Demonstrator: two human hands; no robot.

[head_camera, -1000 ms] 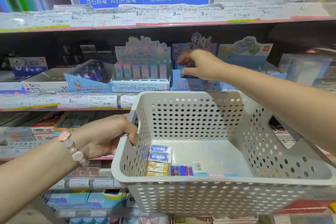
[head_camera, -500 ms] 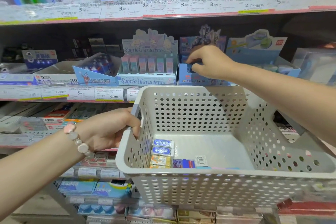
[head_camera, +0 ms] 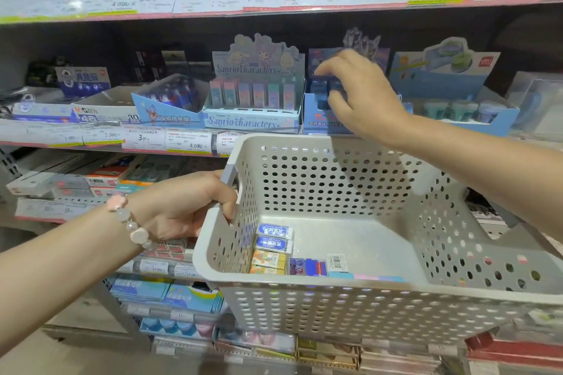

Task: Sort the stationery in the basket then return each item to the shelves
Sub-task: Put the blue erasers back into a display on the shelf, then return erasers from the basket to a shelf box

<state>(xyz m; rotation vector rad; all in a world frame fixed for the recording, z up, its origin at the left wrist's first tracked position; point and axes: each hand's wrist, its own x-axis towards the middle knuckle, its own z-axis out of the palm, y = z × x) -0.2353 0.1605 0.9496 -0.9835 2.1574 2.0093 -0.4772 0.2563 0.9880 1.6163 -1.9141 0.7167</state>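
I hold a grey perforated basket [head_camera: 335, 183] in front of the shelves, my left hand [head_camera: 182, 207] gripping the handle on its left side. Along the basket's front left lie two blue-and-white erasers [head_camera: 274, 237], two yellow ones [head_camera: 268, 262], a purple-blue one [head_camera: 306, 266], a barcoded one [head_camera: 336, 261] and pastel ones [head_camera: 365, 277]. My right hand [head_camera: 359, 94] reaches over the basket to a blue display box [head_camera: 313, 119] on the middle shelf. Its thumb and fingers pinch a dark blue eraser [head_camera: 333, 87] at the top of that box.
Left of the blue box stands a Sanrio characters eraser display [head_camera: 253, 94], then an angled blue carton [head_camera: 167, 109]. A light blue box of correction tapes [head_camera: 451, 100] sits on the right. Price tags line the shelf edges [head_camera: 189, 140]. Lower shelves hold more boxed stationery.
My right hand has lifted a little and turned at the blue display box, its fingers now on a dark blue eraser. The view has moved closer to the shelf. My left hand keeps its grip.
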